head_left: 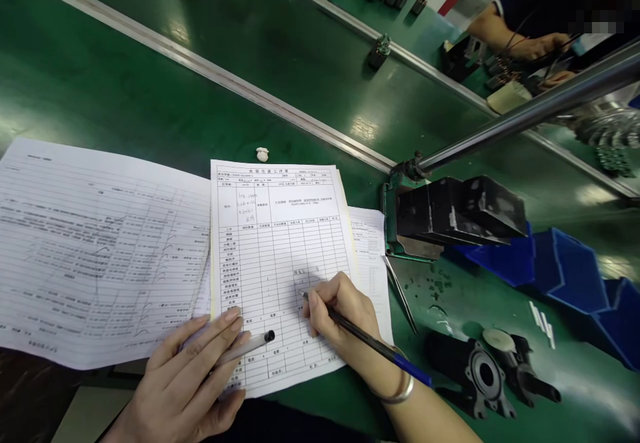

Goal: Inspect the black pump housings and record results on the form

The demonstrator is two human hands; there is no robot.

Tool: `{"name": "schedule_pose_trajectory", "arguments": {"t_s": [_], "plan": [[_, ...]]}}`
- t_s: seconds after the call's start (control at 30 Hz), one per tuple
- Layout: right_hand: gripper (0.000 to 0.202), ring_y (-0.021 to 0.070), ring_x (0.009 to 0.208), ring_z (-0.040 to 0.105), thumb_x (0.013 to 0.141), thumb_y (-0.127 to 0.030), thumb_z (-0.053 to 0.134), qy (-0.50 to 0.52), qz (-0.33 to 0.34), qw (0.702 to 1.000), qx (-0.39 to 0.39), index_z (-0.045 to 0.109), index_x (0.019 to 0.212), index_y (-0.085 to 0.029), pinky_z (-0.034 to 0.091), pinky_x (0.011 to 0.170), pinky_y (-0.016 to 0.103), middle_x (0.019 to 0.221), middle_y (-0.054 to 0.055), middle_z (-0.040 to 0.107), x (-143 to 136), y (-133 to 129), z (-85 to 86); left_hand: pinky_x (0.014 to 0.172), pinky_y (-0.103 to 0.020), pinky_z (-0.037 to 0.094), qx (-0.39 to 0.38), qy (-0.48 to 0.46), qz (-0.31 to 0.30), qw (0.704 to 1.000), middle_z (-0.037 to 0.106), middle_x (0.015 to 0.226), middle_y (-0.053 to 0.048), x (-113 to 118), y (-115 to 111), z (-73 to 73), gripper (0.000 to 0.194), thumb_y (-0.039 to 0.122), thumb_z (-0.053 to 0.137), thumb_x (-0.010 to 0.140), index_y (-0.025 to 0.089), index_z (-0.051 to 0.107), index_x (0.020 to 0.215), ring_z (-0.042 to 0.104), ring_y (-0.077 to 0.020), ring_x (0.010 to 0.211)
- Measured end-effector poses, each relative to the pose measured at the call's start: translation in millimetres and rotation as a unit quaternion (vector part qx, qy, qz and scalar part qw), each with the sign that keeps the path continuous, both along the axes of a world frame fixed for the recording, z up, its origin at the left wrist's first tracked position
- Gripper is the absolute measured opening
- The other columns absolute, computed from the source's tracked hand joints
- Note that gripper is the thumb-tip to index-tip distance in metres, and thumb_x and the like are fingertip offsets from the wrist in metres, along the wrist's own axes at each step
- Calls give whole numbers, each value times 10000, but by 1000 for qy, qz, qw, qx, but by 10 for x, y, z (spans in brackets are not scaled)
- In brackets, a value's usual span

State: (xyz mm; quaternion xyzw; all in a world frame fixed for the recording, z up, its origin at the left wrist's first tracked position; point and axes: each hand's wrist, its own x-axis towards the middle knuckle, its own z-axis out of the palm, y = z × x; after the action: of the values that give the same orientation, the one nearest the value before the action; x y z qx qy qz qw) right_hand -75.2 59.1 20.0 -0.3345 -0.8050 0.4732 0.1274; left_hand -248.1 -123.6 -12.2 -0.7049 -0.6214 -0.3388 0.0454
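Right hand (345, 313): fingers closed on a black pen (357, 333) with a blue end, its tip at the printed form, just below some handwriting.
Left hand (187, 379): laid over the form's lower left with fingers extended — a clear pen-like piece (245, 346) with a black end is gripped between them.
Form (285, 249): in front of the person on the green desk (165, 123), a ruled table with handwriting in its upper left box.
Papers: printed sheets (100, 249) spread to the left of the form; another sheet (373, 249) shows from under its right side.
Bracelet (401, 389): a metal band round the right wrist.
White lump (263, 155): just beyond the form's top edge.
Tweezers (401, 295): near the right side of the papers.
Black blocks (450, 209): in a row, beyond the tweezers.
Blue bins (565, 269): farther right, with white sticks (543, 323) near them.
Black castings (467, 369): right of the right hand — well apart from the form.
Co-worker's hand (540, 46): at the far upper right, among parts.
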Motion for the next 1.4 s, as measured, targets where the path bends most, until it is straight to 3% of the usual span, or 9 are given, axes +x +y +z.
{"name": "schedule_pose_trajectory", "arguments": {"t_s": [0.27,0.83,1.4], "plan": [[195,120,466,582,956,-198,450,-15,16,1000,8,349,796,-247,406,454,218,497,-76,527,-37,11,-4,1004,-452,463,-3,-1,-1,1000,692,1186,-155,2,-34,-18,280,210,649,855,57,696,1085,637,-293,1145],[203,133,490,616,949,-174,428,-15,20,1000,3,322,795,-253,431,465,220,480,-85,522,-50,19,15,992,-431,462,8,-18,2,1000,712,1131,-162,14,13,15,210,180,642,859,51,717,1007,649,-280,1124],[199,127,487,629,950,-161,428,5,16,1000,-19,317,815,-256,470,479,221,473,-102,515,-39,15,-5,986,-449,465,-5,-12,5,1000,702,1163,-157,13,-10,17,257,179,655,853,61,705,1076,656,-292,1105]]}}
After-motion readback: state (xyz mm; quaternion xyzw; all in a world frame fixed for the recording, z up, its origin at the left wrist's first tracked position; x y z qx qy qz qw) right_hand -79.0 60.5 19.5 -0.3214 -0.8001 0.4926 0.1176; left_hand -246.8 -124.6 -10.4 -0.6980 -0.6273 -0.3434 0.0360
